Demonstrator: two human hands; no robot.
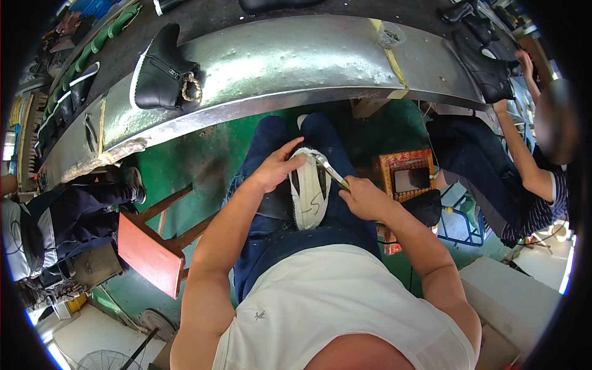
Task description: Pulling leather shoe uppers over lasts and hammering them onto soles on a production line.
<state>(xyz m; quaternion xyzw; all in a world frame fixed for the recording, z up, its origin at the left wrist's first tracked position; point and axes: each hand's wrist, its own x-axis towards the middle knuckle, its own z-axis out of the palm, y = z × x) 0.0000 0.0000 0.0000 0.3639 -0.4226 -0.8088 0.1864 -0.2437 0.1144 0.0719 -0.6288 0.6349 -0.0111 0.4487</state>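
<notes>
A black boot lies sole up across my lap, its pale underside [311,194] marked with a dark curved pen line. My left hand [275,169] grips the boot's far end, with the thumb over the edge of the sole and the fingers reaching along its side. In my right hand [364,197] is a metal tool that looks like pincers [332,171]. Its curved head rests at the far right rim of the sole. The exact contact of the jaws with the edge is too small to make out.
Ahead curves a metal-covered bench [283,58], carrying a black zip boot [163,74] and a small clear dish [393,36]. At right, another person handles a black boot [484,71]. A red chair [151,250] stands left; a red-framed stool [401,161] stands right.
</notes>
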